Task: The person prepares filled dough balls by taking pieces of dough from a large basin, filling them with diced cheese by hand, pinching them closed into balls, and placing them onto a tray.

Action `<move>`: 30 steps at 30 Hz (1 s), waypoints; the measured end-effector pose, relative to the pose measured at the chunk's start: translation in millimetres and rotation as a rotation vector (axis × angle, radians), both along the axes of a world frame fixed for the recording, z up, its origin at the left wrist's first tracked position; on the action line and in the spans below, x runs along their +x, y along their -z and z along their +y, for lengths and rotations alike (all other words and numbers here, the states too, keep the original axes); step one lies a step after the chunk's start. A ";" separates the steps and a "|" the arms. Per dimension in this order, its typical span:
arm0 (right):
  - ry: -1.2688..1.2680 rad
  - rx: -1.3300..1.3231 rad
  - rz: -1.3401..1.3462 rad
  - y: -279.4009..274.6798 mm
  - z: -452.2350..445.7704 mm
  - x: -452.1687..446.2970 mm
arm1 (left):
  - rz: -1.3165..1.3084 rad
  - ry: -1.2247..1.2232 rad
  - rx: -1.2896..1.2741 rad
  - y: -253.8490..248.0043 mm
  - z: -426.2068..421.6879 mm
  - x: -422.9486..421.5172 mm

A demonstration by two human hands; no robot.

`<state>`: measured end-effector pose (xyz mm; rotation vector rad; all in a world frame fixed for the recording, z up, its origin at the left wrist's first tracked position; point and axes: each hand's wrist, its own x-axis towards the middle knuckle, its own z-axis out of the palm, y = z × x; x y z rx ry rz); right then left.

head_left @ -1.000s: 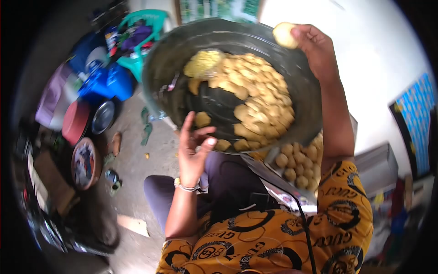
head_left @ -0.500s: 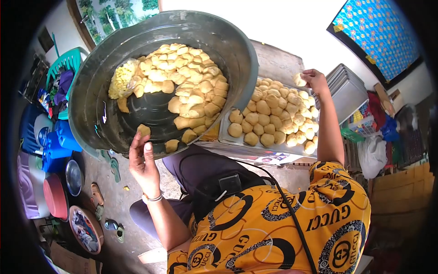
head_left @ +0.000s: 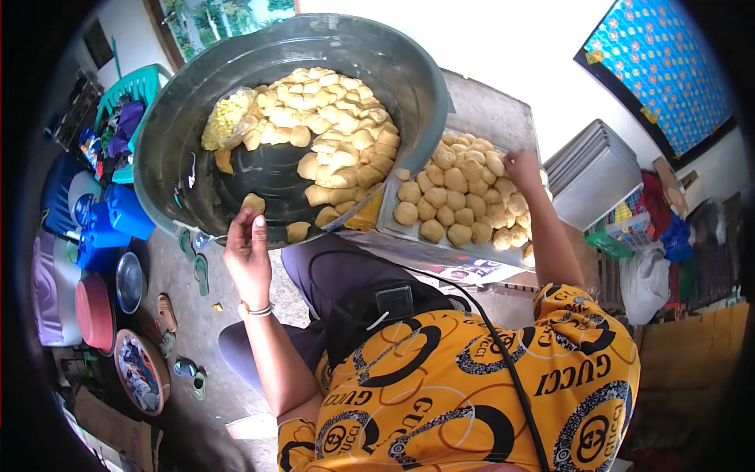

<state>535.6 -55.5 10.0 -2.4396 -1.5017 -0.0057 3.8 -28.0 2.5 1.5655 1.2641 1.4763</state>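
Note:
My left hand [head_left: 248, 256] is at the near rim of a large dark basin [head_left: 165, 177], fingers closed on a flat piece of dough [head_left: 253, 203]. Inside the basin lie many pale yellow dough pieces [head_left: 346, 141], partly overlapping, and a clear plastic bag of yellow bits [head_left: 226, 122]. To the right stands a metal tray [head_left: 388, 223] packed with round dough balls [head_left: 456, 200], some piled on others. My right hand [head_left: 523, 169] is lowered over the tray's far right part, fingertips drawn together at the balls. Whatever those fingers hold is hidden.
Stacked metal trays [head_left: 590, 161] stand on the right, near a plastic basket [head_left: 621, 220] and a white bag [head_left: 642, 283]. On the floor at left are a laundry basin [head_left: 161, 370], a red tub [head_left: 94, 315], blue containers [head_left: 126, 212] and sandals [head_left: 167, 312].
My right hand has come down and left onto the tray, and the dough ball it held up no longer shows in its fingers. My left hand keeps its dough piece. The view has shifted slightly.

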 end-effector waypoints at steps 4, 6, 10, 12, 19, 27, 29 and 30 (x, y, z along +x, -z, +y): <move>-0.120 0.152 -0.049 -2.6 -0.9 -0.2 | 0.121 -0.079 -0.003 -12.5 -4.5 7.1; -0.180 0.269 -0.099 -23.0 0.8 -8.3 | 0.218 -0.125 0.014 -6.7 0.9 6.5; -0.297 0.412 -0.028 -73.9 17.1 -34.8 | 0.490 -0.264 0.157 -1.7 6.2 11.2; -0.348 0.468 -0.040 -95.8 32.1 -56.4 | 0.779 -0.339 0.234 5.7 7.6 12.7; -0.735 0.398 0.051 -152.9 97.4 -183.9 | 0.838 -0.387 0.334 8.3 1.9 15.2; -1.509 -0.225 -0.079 -109.1 180.2 -336.7 | 0.925 -0.400 0.363 14.8 0.9 15.0; -1.538 -0.501 -0.151 -89.9 187.3 -374.8 | 0.950 -0.395 0.359 16.6 2.0 16.4; -1.576 -0.524 -0.228 -69.8 195.1 -390.2 | 0.944 -0.405 0.366 18.6 3.4 17.1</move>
